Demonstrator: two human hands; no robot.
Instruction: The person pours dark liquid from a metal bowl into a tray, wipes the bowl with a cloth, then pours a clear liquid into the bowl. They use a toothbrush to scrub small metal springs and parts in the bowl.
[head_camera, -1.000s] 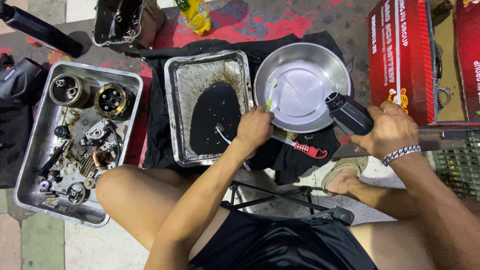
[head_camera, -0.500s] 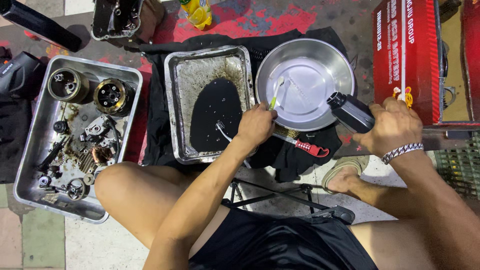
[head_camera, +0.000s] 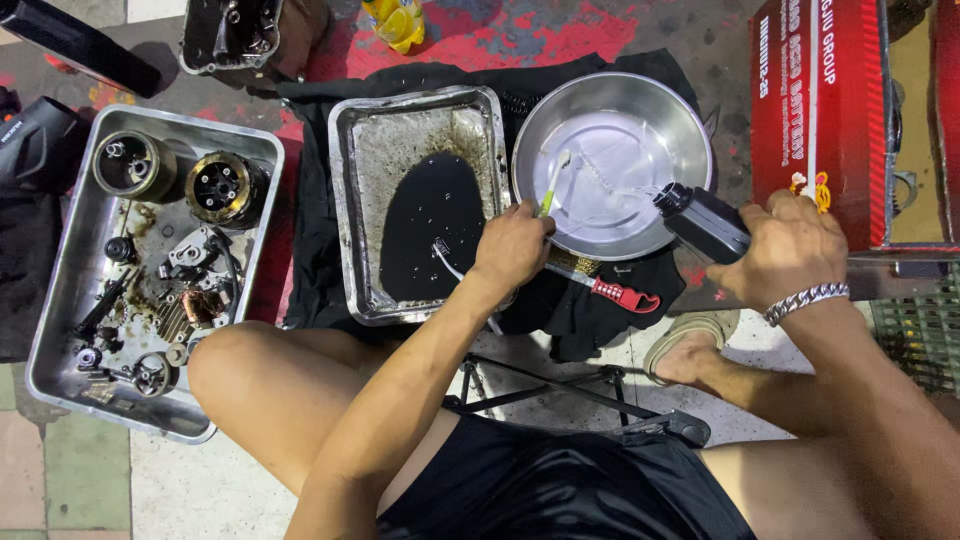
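Two metal trays sit on a paint-stained concrete floor (head_camera: 560, 30), partly on a black cloth (head_camera: 310, 200): the parts tray (head_camera: 60, 300) at 9 o'clock holds greasy engine pieces, the middle tray (head_camera: 345, 200) a pool of black oil (head_camera: 430, 225). A red carton (head_camera: 800, 110) stands at 2 o'clock. Round steel bowl (head_camera: 680, 120) at 12 o'clock, shiny, wet with clear liquid. Black bottle (head_camera: 705, 225) lies tilted, open mouth over the bowl's rim at 4 o'clock. Right hand (head_camera: 790, 250) wraps closed around the bottle. Left hand (head_camera: 512, 248) is curled at the bowl's near rim, fingers pinching a green-handled brush (head_camera: 548, 195) that reaches into the bowl.
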